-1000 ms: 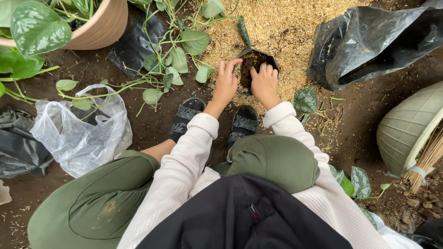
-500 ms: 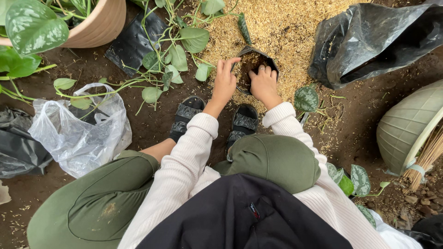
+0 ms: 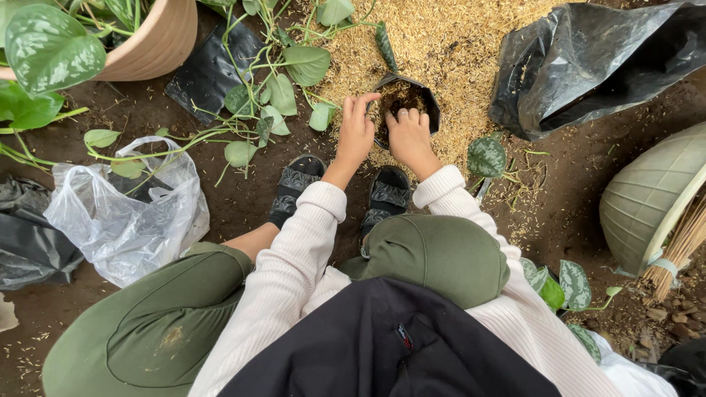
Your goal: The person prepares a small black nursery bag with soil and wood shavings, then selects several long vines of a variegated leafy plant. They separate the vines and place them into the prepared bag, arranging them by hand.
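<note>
The ground is dark brown soil (image 3: 243,198), and at the top a wide heap of pale rice husk (image 3: 456,44) covers it; a big black plastic sack (image 3: 588,66) lies on the right of the heap, crumpled and partly open; a terracotta-coloured pot (image 3: 151,44) stands at the top left with large green leaves, and long vines (image 3: 250,117) trail from it over the soil; a clear plastic bag (image 3: 125,213) lies on the left, near the person's knee; a pale green basket (image 3: 651,198) is at the right edge, tipped on its side. Between the two black sandals (image 3: 294,187) and the heap stands a small black planting bag (image 3: 404,103), filled with brownish mix; the left hand (image 3: 356,132) rests on its left rim with fingers spread and bent over the edge, holding nothing else; the right hand (image 3: 409,136) has its fingers curled down into the filling, narrow, pressing on it.
</note>
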`<state>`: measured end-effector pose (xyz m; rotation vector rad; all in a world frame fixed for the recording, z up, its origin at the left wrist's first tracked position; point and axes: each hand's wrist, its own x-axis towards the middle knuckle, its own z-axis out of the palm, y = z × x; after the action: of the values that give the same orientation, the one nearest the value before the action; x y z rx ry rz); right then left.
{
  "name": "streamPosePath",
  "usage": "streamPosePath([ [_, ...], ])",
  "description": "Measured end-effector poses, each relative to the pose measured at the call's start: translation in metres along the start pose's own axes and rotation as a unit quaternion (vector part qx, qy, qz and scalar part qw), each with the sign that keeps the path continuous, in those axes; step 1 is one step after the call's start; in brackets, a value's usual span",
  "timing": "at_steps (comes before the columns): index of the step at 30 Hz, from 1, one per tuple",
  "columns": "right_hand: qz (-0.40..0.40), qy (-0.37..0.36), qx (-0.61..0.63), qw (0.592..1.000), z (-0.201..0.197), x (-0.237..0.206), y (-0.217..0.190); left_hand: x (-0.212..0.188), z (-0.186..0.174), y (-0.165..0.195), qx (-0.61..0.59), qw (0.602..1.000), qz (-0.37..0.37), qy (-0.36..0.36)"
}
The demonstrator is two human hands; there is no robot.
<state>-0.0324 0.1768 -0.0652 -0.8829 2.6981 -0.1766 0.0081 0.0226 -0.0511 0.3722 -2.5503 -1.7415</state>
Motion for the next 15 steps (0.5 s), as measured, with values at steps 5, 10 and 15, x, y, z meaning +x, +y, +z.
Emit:
streamPosePath([
  [5, 0.096, -0.02, 0.027, 0.995, -0.006, 0.014, -0.004, 0.001, 0.003, 0.001, -0.001, 1.0, 0.013, 0.005],
  [10, 0.082, -0.022, 0.039, 0.996, 0.001, 0.023, -0.016, 0.0, 0.006, 0.001, 0.0, 1.0, 0.009, 0.004],
  [15, 0.07, -0.015, 0.01, 0.997, 0.004, 0.01, -0.001, -0.002, 0.008, 0.001, 0.006, 1.0, 0.008, 0.002],
])
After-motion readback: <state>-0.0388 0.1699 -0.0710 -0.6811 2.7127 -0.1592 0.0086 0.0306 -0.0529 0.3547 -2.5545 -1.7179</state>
